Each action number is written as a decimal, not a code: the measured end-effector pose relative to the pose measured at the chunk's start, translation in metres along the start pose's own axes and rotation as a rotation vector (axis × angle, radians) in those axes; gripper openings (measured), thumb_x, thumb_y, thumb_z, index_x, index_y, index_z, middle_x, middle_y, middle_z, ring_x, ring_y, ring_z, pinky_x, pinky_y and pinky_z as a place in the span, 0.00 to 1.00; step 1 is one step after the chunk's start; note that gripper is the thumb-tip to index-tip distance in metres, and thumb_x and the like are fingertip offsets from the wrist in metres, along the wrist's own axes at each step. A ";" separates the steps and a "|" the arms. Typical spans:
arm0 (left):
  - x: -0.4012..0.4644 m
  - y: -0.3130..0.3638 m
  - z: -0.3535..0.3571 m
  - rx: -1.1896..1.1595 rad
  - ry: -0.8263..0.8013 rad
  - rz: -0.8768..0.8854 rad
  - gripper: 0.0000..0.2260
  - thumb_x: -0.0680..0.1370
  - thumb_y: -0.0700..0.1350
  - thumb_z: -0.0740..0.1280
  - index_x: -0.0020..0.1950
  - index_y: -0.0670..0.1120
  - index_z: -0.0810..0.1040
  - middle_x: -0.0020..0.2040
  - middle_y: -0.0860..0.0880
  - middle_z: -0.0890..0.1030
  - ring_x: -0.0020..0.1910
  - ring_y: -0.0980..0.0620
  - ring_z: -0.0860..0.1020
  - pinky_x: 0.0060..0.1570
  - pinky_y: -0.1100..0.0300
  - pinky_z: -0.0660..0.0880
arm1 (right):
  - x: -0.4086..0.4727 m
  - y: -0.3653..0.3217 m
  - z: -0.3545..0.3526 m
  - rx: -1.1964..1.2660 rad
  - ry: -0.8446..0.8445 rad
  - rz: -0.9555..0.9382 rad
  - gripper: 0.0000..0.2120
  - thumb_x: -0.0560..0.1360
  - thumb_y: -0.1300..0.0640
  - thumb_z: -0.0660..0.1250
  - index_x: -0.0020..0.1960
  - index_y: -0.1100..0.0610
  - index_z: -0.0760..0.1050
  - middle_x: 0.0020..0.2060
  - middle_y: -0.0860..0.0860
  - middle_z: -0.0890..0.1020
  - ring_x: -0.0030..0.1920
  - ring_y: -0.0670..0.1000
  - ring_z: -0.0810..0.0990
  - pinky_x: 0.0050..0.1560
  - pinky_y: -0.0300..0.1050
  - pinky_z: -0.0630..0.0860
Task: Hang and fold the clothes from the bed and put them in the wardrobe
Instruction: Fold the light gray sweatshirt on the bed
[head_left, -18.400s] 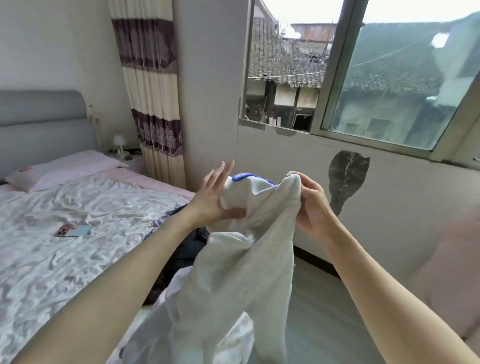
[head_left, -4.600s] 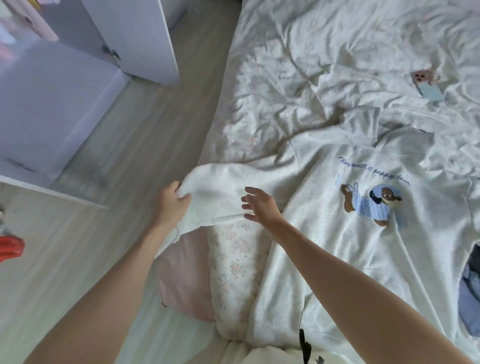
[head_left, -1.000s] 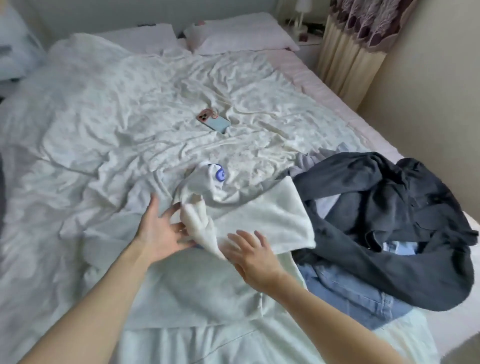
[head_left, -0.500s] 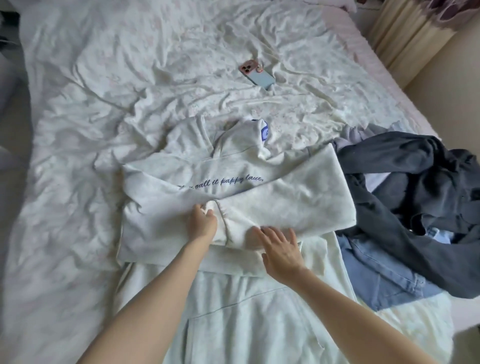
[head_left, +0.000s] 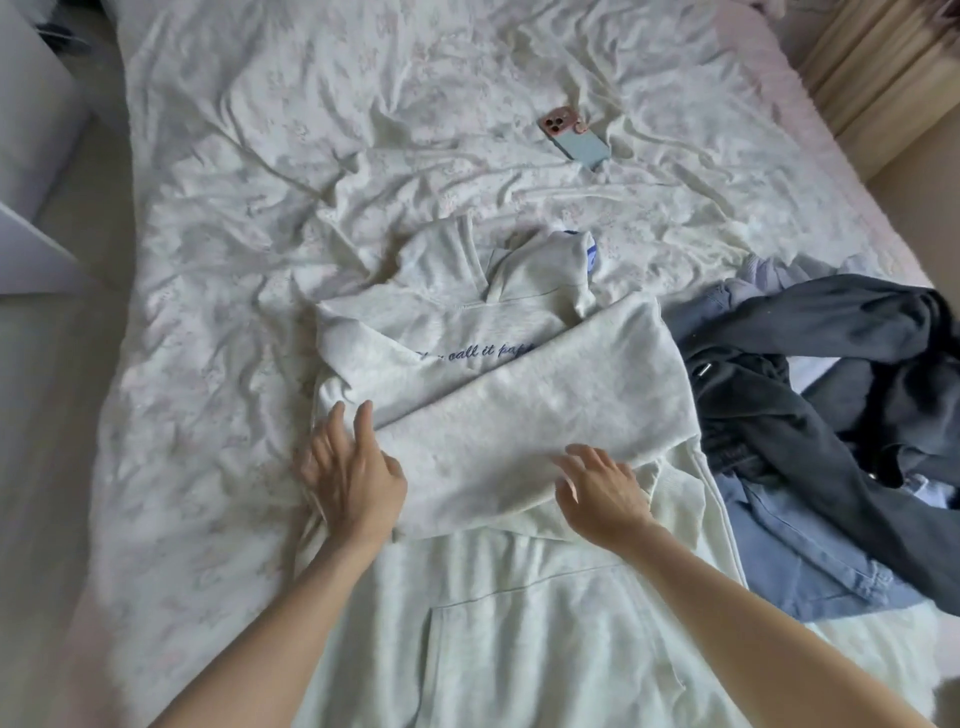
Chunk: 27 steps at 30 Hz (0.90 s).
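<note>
A white hoodie with blue lettering lies flat, front up, on the bed, its hood toward the pillows. Both sleeves are folded across the chest, the right one on top. My left hand lies flat with spread fingers on the hoodie's left edge, at the end of the folded sleeve. My right hand presses the sleeve's lower edge with straight fingers. Neither hand grips anything.
A pile of dark grey clothes and blue jeans lies on the bed right of the hoodie. A phone rests on the sheet farther up. White furniture stands at the left, a curtain at the upper right.
My left hand let go of the sleeve cuff at the middle and moved left to the hoodie's edge, now lying flat. The right hand stayed pressing the folded sleeve.
</note>
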<state>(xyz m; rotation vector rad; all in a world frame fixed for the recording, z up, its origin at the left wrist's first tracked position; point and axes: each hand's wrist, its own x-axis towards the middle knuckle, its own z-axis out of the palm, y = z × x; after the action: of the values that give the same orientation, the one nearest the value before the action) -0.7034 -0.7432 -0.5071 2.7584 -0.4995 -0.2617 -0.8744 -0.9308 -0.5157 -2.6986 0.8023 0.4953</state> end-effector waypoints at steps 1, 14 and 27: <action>0.007 0.008 0.003 0.019 -0.007 0.094 0.26 0.69 0.36 0.67 0.67 0.42 0.71 0.69 0.39 0.67 0.68 0.37 0.64 0.63 0.38 0.58 | 0.008 -0.001 -0.006 0.057 0.041 0.030 0.19 0.79 0.54 0.54 0.69 0.51 0.66 0.68 0.50 0.68 0.67 0.52 0.66 0.63 0.49 0.64; 0.230 0.100 0.031 0.079 -0.054 0.279 0.23 0.78 0.50 0.58 0.71 0.44 0.62 0.71 0.43 0.63 0.71 0.44 0.60 0.67 0.46 0.55 | 0.228 0.028 -0.110 0.707 0.329 0.419 0.15 0.79 0.57 0.52 0.59 0.64 0.69 0.56 0.62 0.75 0.58 0.61 0.73 0.48 0.45 0.65; 0.324 0.126 0.038 -0.802 -0.532 -0.616 0.39 0.70 0.70 0.60 0.73 0.46 0.63 0.74 0.43 0.62 0.72 0.42 0.61 0.70 0.46 0.55 | 0.294 0.058 -0.157 1.467 0.005 0.757 0.20 0.74 0.47 0.66 0.59 0.59 0.74 0.54 0.57 0.77 0.55 0.58 0.77 0.57 0.53 0.74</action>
<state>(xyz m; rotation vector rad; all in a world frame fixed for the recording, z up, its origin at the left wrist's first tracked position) -0.4521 -0.9849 -0.5379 1.9430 0.3202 -1.0825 -0.6379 -1.1730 -0.5010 -1.0196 1.4000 -0.0448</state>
